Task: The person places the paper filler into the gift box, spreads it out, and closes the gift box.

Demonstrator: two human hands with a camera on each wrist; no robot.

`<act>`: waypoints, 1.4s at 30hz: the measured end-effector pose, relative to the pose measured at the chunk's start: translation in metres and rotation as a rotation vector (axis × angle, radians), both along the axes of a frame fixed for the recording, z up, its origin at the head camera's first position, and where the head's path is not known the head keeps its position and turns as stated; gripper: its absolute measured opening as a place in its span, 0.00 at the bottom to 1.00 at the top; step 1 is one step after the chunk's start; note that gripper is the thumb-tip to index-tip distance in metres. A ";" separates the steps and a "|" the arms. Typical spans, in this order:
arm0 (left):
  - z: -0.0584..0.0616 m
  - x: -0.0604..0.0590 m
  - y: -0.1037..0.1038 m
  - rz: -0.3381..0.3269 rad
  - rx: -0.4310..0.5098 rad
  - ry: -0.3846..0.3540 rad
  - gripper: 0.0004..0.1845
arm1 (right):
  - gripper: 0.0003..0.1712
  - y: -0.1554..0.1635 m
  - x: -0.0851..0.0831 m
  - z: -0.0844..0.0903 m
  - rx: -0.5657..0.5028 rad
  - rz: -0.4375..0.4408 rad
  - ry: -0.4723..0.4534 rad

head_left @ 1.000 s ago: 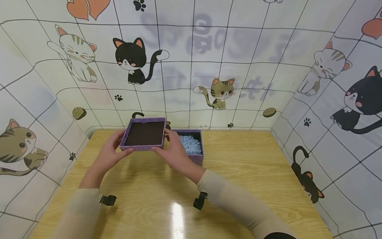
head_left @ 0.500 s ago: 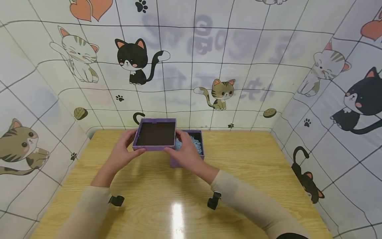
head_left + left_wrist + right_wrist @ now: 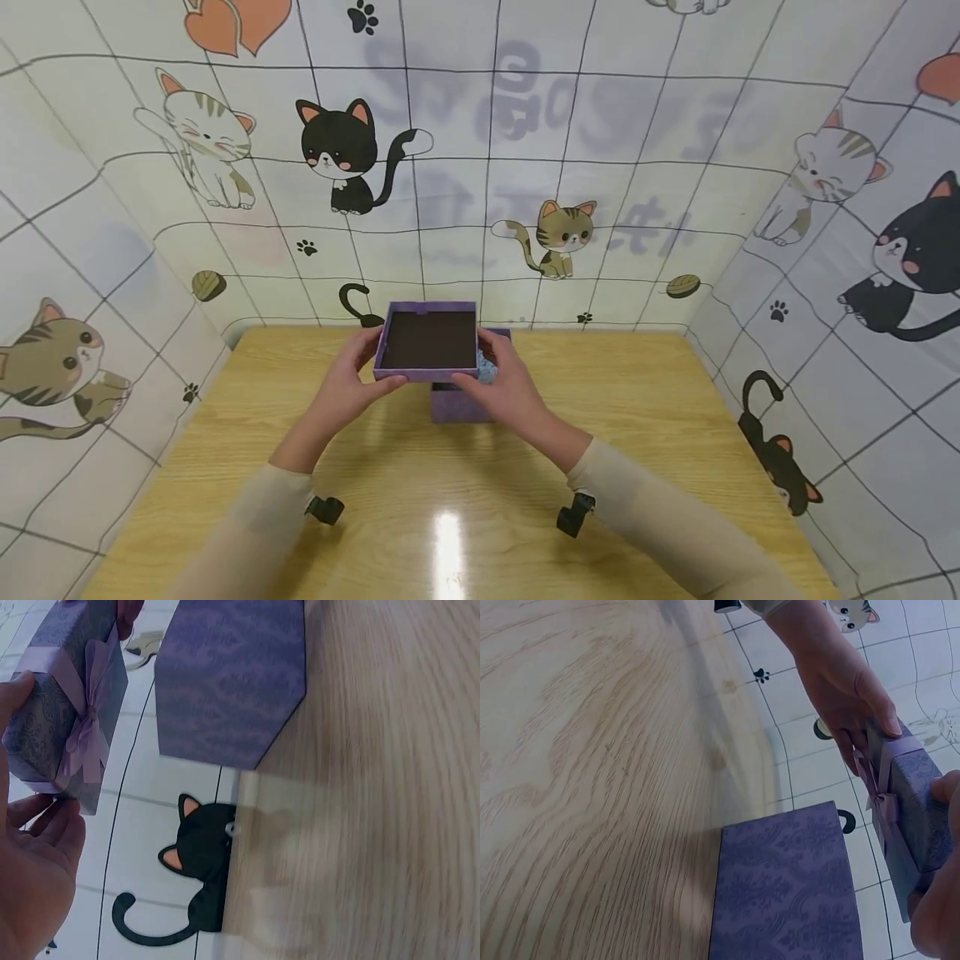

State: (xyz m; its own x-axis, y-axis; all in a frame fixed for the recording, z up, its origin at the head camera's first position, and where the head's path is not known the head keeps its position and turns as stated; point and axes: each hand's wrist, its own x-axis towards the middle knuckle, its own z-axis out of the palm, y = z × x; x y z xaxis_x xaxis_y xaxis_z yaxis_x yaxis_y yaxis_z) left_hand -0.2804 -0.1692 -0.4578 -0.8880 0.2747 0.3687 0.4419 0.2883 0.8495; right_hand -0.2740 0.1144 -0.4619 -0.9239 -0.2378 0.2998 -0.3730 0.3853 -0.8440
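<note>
Lid (image 3: 427, 342), purple, dark inside facing up, ribbon bow on its underside: held above the open purple box (image 3: 459, 402). My left hand (image 3: 352, 385) and right hand (image 3: 508, 390) pinch its opposite edges. Blue paper shreds (image 3: 487, 370) fill the box, which stands on the wooden counter (image 3: 645, 433).

Bright, even light from overhead; a white glare streak sits on the table (image 3: 447, 542) at bottom centre of the head view. Soft shadows fall under the lid (image 3: 427, 342) and arms. The wall grid bows at the edges from a wide lens. Both wrist views are dimmer and bluish, with the wood grain smeared by blur
</note>
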 end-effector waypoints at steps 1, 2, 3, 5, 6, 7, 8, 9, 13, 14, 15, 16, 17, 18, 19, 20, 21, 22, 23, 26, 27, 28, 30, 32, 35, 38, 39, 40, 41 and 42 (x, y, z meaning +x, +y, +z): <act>0.000 0.000 0.003 -0.003 0.004 0.001 0.44 | 0.48 0.003 0.001 0.000 -0.006 -0.002 0.001; 0.000 0.000 0.006 -0.007 0.007 0.003 0.45 | 0.48 0.006 0.001 -0.001 -0.011 -0.003 0.000; -0.001 0.000 0.009 -0.012 0.013 0.006 0.45 | 0.48 0.009 0.002 -0.001 -0.014 -0.003 -0.002; -0.001 0.001 0.015 -0.019 0.022 0.010 0.45 | 0.47 0.015 0.003 -0.002 -0.029 0.003 -0.006; -0.002 0.001 0.018 -0.016 0.020 0.012 0.45 | 0.47 0.018 0.003 -0.003 -0.033 0.003 -0.007; -0.002 0.001 0.021 -0.014 0.021 0.014 0.46 | 0.47 0.021 0.004 -0.004 -0.037 0.003 -0.007; -0.002 0.002 0.024 -0.012 0.021 0.017 0.46 | 0.47 0.023 0.004 -0.005 -0.038 0.000 -0.008; -0.003 0.002 0.026 -0.012 0.020 0.022 0.46 | 0.47 0.026 0.005 -0.006 -0.045 -0.003 -0.007; -0.005 0.003 0.034 -0.013 0.013 0.043 0.47 | 0.46 0.033 0.010 -0.004 -0.078 -0.011 0.009; -0.005 0.004 0.036 -0.017 0.006 0.047 0.47 | 0.45 0.035 0.012 -0.001 -0.087 -0.008 0.014; -0.005 0.004 0.038 -0.023 0.002 0.056 0.47 | 0.45 0.037 0.015 0.002 -0.100 0.000 0.022; -0.006 0.004 0.040 -0.029 -0.002 0.065 0.48 | 0.44 0.038 0.017 0.005 -0.106 0.008 0.029; -0.007 0.003 0.041 -0.039 -0.004 0.076 0.48 | 0.44 0.040 0.019 0.008 -0.111 0.015 0.036; -0.008 0.002 0.042 -0.051 -0.001 0.090 0.48 | 0.44 0.041 0.021 0.012 -0.116 0.022 0.045; -0.010 0.001 0.043 -0.066 0.004 0.103 0.49 | 0.43 0.043 0.023 0.014 -0.118 0.028 0.050; -0.012 -0.001 0.043 -0.081 0.009 0.117 0.49 | 0.43 0.045 0.024 0.016 -0.116 0.034 0.056; -0.015 -0.003 0.043 -0.094 0.015 0.131 0.50 | 0.43 0.047 0.024 0.016 -0.118 0.038 0.063; -0.018 -0.005 0.043 -0.104 0.020 0.140 0.50 | 0.43 0.049 0.024 0.016 -0.115 0.042 0.067; -0.022 -0.008 0.043 -0.111 0.022 0.150 0.50 | 0.43 0.051 0.023 0.015 -0.112 0.049 0.074; -0.032 -0.015 0.041 -0.112 0.012 0.164 0.51 | 0.46 0.058 0.022 0.014 -0.086 0.085 0.101; -0.034 -0.017 0.040 -0.109 0.008 0.166 0.51 | 0.47 0.060 0.021 0.014 -0.075 0.103 0.117; -0.036 -0.019 0.039 -0.107 0.005 0.167 0.51 | 0.47 0.062 0.020 0.013 -0.061 0.119 0.133; -0.037 -0.021 0.036 -0.107 0.005 0.169 0.51 | 0.49 0.067 0.018 0.014 -0.036 0.154 0.172; -0.037 -0.021 0.035 -0.113 0.006 0.169 0.50 | 0.48 0.070 0.016 0.014 -0.020 0.179 0.210; -0.035 -0.021 0.033 -0.120 0.000 0.160 0.50 | 0.46 0.074 0.013 0.015 -0.017 0.201 0.248; -0.033 -0.020 0.032 -0.131 -0.001 0.154 0.49 | 0.41 0.076 0.012 0.015 -0.024 0.186 0.269; -0.033 -0.020 0.032 -0.134 0.004 0.155 0.49 | 0.40 0.076 0.012 0.015 -0.031 0.176 0.274; -0.033 -0.020 0.032 -0.139 0.011 0.160 0.49 | 0.38 0.075 0.012 0.015 -0.039 0.164 0.278; -0.033 -0.021 0.033 -0.141 0.017 0.165 0.49 | 0.37 0.075 0.012 0.015 -0.047 0.148 0.283; -0.032 -0.021 0.034 -0.145 0.023 0.170 0.48 | 0.36 0.075 0.012 0.014 -0.058 0.131 0.289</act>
